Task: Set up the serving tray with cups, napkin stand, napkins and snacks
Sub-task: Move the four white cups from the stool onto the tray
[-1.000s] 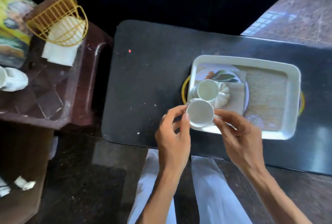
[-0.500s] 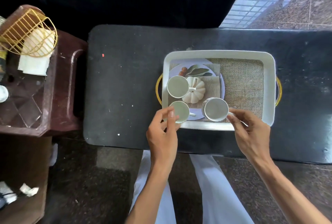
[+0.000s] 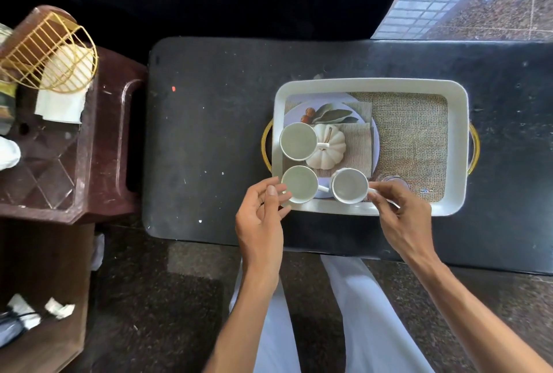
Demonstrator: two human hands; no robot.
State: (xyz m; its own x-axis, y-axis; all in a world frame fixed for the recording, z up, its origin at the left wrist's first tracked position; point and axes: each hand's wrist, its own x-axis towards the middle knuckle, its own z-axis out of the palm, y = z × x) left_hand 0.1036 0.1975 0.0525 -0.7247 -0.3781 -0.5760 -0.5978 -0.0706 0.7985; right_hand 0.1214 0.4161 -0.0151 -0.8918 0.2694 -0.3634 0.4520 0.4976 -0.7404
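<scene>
A white serving tray (image 3: 371,85) with gold handles lies on the black table (image 3: 209,133). Three white cups stand in its left half: one at the upper left (image 3: 298,141), one at the front left (image 3: 299,184), one to its right (image 3: 349,186). My left hand (image 3: 260,223) is beside the front-left cup, fingers spread, fingertips just at its side. My right hand (image 3: 401,217) pinches the handle of the right cup. A yellow wire napkin stand (image 3: 51,52) and white napkins (image 3: 59,103) sit on a brown stool at the left.
The brown plastic stool (image 3: 101,133) stands against the table's left end. A colourful packet (image 3: 6,100) and a white object (image 3: 7,152) show at the left edge. The tray's right half shows only its burlap print. My legs are below the table's front edge.
The cup held by both hands over the tray's front edge split into two cups. Both now stand in the tray side by side, and my left fingers have loosened from the left one.
</scene>
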